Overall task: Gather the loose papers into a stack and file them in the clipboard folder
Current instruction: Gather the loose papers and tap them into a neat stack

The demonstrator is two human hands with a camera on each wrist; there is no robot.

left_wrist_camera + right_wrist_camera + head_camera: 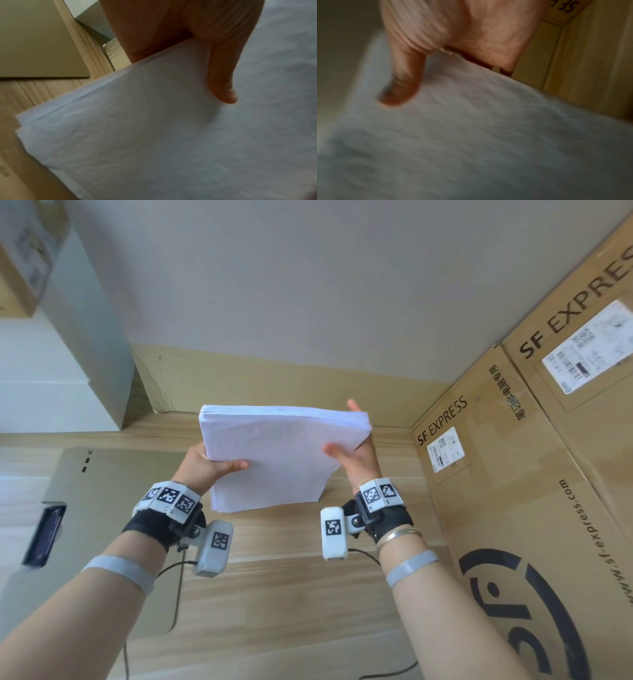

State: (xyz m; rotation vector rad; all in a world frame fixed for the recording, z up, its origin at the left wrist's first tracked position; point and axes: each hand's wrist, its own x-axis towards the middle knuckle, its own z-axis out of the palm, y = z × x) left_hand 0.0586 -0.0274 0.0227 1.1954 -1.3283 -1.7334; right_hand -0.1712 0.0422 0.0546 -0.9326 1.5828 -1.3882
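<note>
Papers [274, 453] upright between both hands

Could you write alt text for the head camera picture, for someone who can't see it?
Two bare hands hold a stack of white paper upright above a wooden table, the left hand and right hand each gripping one side edge. Cardboard boxes stand at right; a beige folder lies at left.

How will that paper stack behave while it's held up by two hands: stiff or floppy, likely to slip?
The paper stack probably flexes: its unsupported near edge droops below the left hand and right hand. Sheets may slide apart, since the corner edges look staggered in the left wrist view. Its thickness suggests moderate weight.
</note>
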